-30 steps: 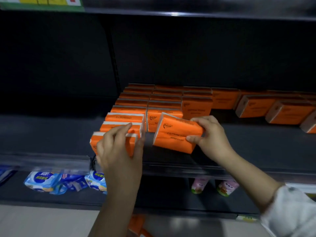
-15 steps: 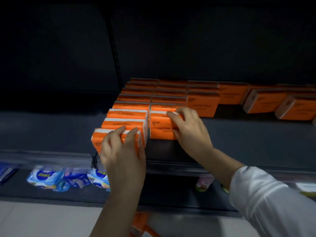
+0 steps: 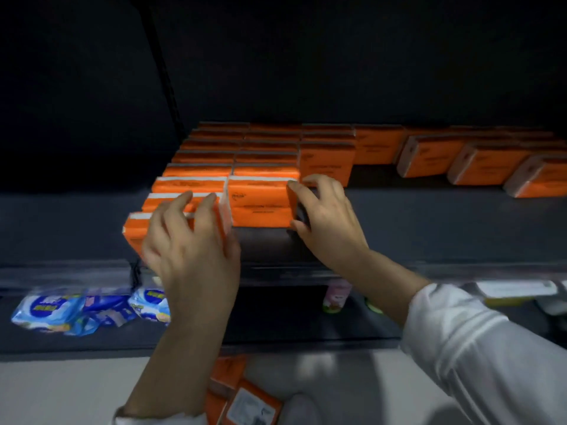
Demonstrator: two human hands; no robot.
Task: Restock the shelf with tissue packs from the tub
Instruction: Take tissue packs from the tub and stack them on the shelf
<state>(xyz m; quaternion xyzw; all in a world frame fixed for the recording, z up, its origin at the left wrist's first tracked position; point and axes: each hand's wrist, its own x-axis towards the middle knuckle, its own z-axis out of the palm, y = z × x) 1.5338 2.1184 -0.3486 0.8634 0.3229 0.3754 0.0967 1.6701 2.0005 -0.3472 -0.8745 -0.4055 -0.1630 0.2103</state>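
Head view | right hand (image 3: 329, 222) pinching front pack (image 3: 260, 200) by its end | left hand (image 3: 187, 240) spread over neighbouring pack (image 3: 135, 234) | push flush, square with row

Orange tissue packs (image 3: 260, 200) with white edges sit on the dark grey shelf (image 3: 429, 228); below it, blue-and-white packets (image 3: 49, 311); white sleeve (image 3: 491, 357).

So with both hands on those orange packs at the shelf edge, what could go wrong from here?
1. The front pack under the left hand stands right at the shelf lip; a nudge could tip it off.
2. The right hand grips the end of the second-row pack; letting go carelessly could skew it.
3. The loose, angled packs further right may topple if bumped.
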